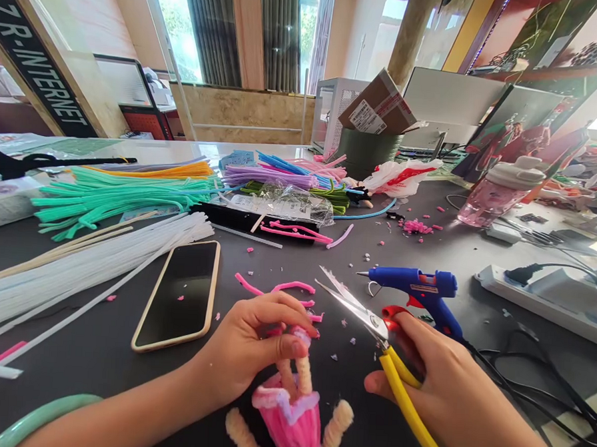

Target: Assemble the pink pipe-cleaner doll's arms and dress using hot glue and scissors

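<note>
My left hand [245, 341] pinches the feet of a pipe-cleaner doll [293, 423], thumb and fingers closed around the pink and lilac ends. The doll hangs upside down toward me, with fuzzy cream limbs and a pink dress trimmed in lilac; its head end runs out of view. In my right hand [450, 378] is a pair of scissors [373, 321] with yellow and red handles. Its blades are slightly parted and point up and left, apart from the doll. Behind my left fingers lie pink pipe-cleaner pieces [295, 287]. A blue glue gun [415, 282] rests just beyond the scissors.
A phone [177, 297] lies left of my hand, beside white pipe cleaners [101, 260] and a green bundle [114, 194]. Purple pipe cleaners [265, 177] are farther back. On the right are a pink bottle [503, 191], a power strip [549, 300] and black cables [530, 382].
</note>
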A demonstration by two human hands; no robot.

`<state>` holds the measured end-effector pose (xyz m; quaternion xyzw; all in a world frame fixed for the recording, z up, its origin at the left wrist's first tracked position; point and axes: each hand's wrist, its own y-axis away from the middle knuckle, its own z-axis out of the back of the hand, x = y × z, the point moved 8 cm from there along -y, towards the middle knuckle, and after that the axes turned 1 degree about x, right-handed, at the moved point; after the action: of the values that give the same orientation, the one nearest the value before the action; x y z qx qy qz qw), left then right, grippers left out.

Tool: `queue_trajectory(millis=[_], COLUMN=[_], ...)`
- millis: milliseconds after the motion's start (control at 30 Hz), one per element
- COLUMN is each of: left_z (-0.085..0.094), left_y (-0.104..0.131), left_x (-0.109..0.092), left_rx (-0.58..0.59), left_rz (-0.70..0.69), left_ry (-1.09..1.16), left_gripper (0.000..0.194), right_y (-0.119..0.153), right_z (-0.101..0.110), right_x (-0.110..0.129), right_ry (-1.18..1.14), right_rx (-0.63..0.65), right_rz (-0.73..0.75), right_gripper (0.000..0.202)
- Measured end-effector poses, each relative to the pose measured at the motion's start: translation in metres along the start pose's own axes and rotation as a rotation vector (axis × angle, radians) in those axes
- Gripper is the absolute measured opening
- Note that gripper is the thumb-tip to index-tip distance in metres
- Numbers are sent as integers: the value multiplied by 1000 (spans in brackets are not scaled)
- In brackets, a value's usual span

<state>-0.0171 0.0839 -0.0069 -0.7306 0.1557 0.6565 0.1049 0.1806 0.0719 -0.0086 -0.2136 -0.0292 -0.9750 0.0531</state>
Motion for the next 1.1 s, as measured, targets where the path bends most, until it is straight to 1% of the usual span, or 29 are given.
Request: queue_trajectory(millis=[67, 200, 300, 400, 500, 633, 767, 867, 967, 1033, 1100], left_z=[4, 7, 6, 3, 3, 6, 7, 8, 10, 13, 16], left_y=[-2, -6, -7, -6, -6, -6, -8, -10, -12, -12, -11], left_x=[-2, 2, 2, 0, 0, 4, 6, 2, 1, 2, 4], left_rx=[-27, -49, -54, -34, -21, -38, -44, -47, -20, -12, -24], left_rz=[-32, 32, 64, 67, 62, 80, 73, 18, -25, -46, -65], left_ry=[-4, 88, 106, 118, 134, 140, 147, 103, 29, -35, -110], left_gripper=[9, 12, 11, 10, 13, 17, 12, 6, 9, 12, 16], right_y=[0, 0, 0, 1, 2, 2, 2, 3, 5, 5, 7], right_z=[0, -2, -4, -8, -9, -7, -6, -7, -10, -11, -10], right_x=[-4, -9, -8, -7, -5, -1, -3, -6, -9, -10, -8], right_ry=[-8, 16, 20, 61, 119, 163, 172, 149, 119, 120, 152], right_rx=[-16, -71, -126, -155, -194, -236, -255, -250, -219, -227, -270], right_rz=[-38, -82, -18, 31, 54, 91, 87, 59, 35, 48, 102], right_gripper=[47, 49, 43, 35, 31, 27, 25, 29, 29, 27, 27])
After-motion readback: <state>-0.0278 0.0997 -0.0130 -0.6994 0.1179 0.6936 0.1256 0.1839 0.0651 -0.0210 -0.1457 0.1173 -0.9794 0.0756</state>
